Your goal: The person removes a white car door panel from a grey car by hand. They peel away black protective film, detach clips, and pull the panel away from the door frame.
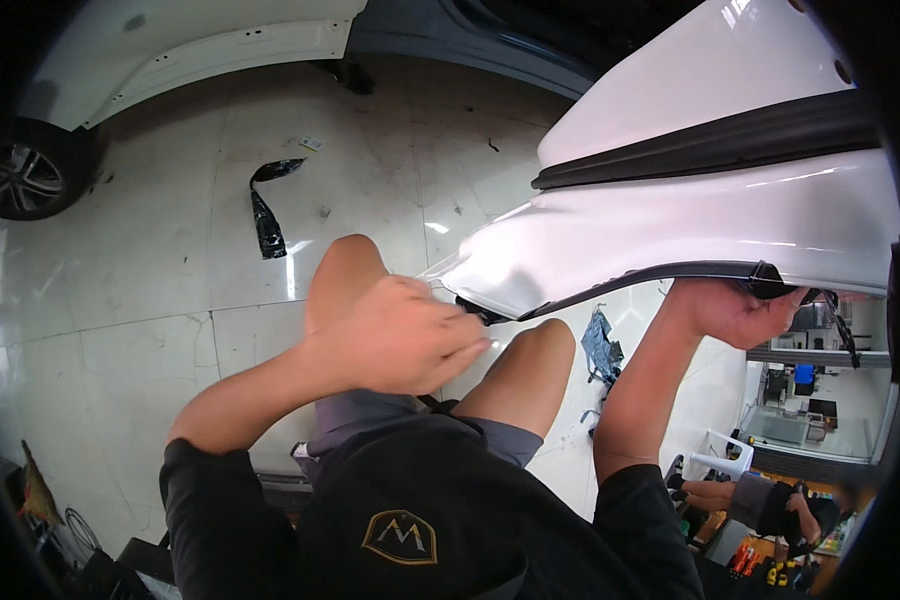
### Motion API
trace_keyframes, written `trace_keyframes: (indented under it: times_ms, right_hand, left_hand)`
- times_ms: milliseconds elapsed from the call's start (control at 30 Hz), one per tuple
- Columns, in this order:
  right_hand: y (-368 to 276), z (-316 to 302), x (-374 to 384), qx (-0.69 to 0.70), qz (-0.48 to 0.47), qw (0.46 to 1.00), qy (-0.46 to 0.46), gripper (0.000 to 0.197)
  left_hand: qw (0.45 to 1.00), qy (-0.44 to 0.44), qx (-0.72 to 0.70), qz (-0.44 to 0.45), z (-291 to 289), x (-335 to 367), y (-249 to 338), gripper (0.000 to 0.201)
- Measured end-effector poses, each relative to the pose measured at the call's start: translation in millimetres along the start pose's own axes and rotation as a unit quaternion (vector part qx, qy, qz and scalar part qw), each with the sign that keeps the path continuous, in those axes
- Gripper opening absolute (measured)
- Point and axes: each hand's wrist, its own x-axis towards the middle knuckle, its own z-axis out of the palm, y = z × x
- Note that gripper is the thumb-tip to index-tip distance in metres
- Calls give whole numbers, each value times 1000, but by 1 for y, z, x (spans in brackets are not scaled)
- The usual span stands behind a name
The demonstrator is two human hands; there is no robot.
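Your left grip (415, 338) and right grip (738, 312) — hold unclear — were by the white panel (630, 228), likely slick, best held by its edge.

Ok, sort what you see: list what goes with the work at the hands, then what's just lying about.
At work:
- left hand, blurred, near the panel's corner
- right hand, at the panel's lower edge
- white car panel
- black edge trim

Lying about on the floor:
- black plastic strip
- crumpled bluish sheet
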Motion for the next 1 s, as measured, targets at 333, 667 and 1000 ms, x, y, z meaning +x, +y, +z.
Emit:
trace_keyframes:
  times_ms: [333, 667, 1000]
  right_hand:
    - [8, 1, -7, -97, -56, 994, -18, 29]
    - [15, -6, -3, 52, 65, 996, 35, 45]
    - [17, -11, 14, 221, 260, 940, 11, 40]
  left_hand:
    - [957, -286, -26, 29, -41, 104, -8, 58]
    - [913, -365, -160, 85, -33, 116, -28, 54]
    - [990, -76, -18, 122, -11, 62, -15, 42]
